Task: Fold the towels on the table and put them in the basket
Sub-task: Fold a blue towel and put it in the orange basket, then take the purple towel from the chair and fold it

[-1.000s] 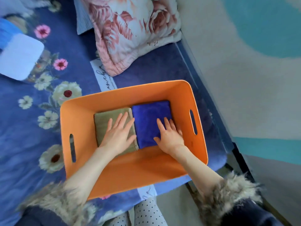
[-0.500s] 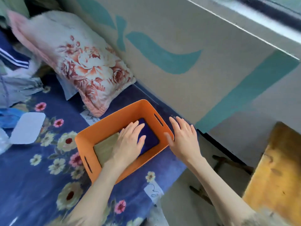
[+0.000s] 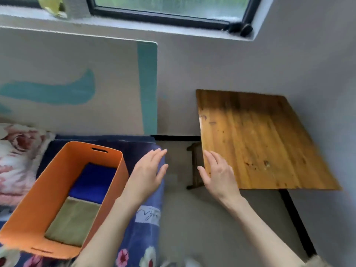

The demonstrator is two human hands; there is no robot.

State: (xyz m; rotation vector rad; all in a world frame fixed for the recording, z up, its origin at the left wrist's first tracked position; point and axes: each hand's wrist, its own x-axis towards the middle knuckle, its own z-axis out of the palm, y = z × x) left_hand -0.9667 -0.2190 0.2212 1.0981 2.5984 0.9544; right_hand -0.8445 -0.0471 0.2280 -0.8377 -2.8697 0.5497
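Note:
The orange basket (image 3: 41,191) stands on the blue floral bedspread at the lower left. Inside it lie a folded blue towel (image 3: 92,180) at the far end and a folded olive-green towel (image 3: 71,220) at the near end, side by side. My left hand (image 3: 148,174) hovers with straight fingers just right of the basket, over the bed's edge, holding nothing. My right hand (image 3: 217,174) is spread with straight fingers at the left edge of the wooden table (image 3: 265,143), also holding nothing. No towel shows on the table top.
A floral pillow (image 3: 17,160) lies left of the basket. A painted board (image 3: 77,83) leans on the wall behind the bed. A gap of grey floor (image 3: 192,218) separates bed and table. A window sill runs along the top.
Both hands have come out of the basket and moved right toward the table. The view has swung right and up, bringing the wooden table and window into sight.

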